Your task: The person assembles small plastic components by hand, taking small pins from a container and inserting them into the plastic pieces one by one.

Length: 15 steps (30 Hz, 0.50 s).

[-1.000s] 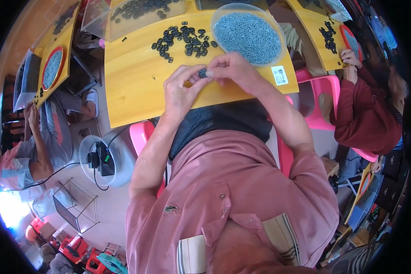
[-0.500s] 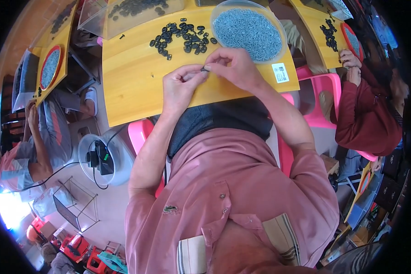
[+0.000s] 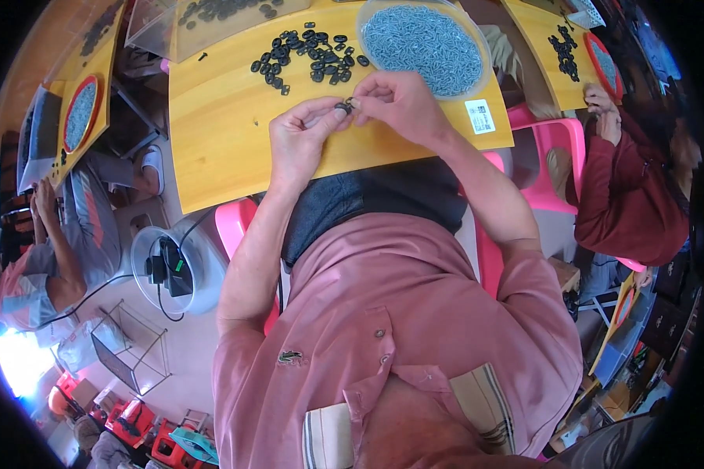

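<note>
Between the fingertips of my left hand (image 3: 301, 141) is a small black oval part (image 3: 342, 108), pinched above the front half of the yellow table (image 3: 219, 156). My right hand (image 3: 399, 105) meets it from the other side, its thumb and fingers pressed together at the part's edge. Whether a screw is also in the right fingers is too small to see. Beyond my hands lies a loose group of black oval parts (image 3: 321, 59). To their right stands a clear round tub (image 3: 486, 66) filled with silvery screws (image 3: 422, 51).
A clear bin (image 3: 152, 35) of dark pieces stands at the table's far left. A white label (image 3: 479, 116) sticks near the right edge. Co-workers sit at side tables, one in a maroon sleeve (image 3: 630, 187). A bucket with black adapters (image 3: 176, 270) stands lower left.
My fingers have shifted slightly on the black part, which now shows more between both hands. The whole view has moved a little, so the table sits slightly further left and up.
</note>
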### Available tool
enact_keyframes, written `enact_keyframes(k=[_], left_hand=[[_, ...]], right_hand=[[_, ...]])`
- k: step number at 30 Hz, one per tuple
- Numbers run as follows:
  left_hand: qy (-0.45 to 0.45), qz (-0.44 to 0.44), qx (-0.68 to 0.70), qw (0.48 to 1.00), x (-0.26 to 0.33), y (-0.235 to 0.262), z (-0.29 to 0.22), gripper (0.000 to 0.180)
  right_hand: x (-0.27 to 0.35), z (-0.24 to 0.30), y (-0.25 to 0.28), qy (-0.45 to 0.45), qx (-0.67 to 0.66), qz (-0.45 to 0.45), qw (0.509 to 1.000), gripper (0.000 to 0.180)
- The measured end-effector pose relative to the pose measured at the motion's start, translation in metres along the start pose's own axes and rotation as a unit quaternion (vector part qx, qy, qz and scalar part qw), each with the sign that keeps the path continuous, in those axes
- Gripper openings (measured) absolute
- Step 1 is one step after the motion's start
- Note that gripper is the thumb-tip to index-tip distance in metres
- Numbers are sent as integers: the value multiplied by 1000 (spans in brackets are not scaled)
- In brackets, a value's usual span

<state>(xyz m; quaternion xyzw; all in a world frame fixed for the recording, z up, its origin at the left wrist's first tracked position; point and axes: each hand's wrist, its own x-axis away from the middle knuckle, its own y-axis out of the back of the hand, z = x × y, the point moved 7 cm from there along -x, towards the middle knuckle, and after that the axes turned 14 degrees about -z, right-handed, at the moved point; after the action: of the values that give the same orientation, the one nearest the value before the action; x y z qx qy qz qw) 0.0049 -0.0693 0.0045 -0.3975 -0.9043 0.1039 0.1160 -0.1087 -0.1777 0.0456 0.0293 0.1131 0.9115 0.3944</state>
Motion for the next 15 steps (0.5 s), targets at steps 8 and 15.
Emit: enact_keyframes(k=[8, 15], left_hand=[[14, 2, 14, 1000, 0, 1, 1, 20], [0, 2, 4, 1000, 0, -2, -2, 21]], right_hand=[[-1, -4, 0, -70, -72, 20, 995, 21], [-2, -6, -1, -80, -91, 19, 992, 23]])
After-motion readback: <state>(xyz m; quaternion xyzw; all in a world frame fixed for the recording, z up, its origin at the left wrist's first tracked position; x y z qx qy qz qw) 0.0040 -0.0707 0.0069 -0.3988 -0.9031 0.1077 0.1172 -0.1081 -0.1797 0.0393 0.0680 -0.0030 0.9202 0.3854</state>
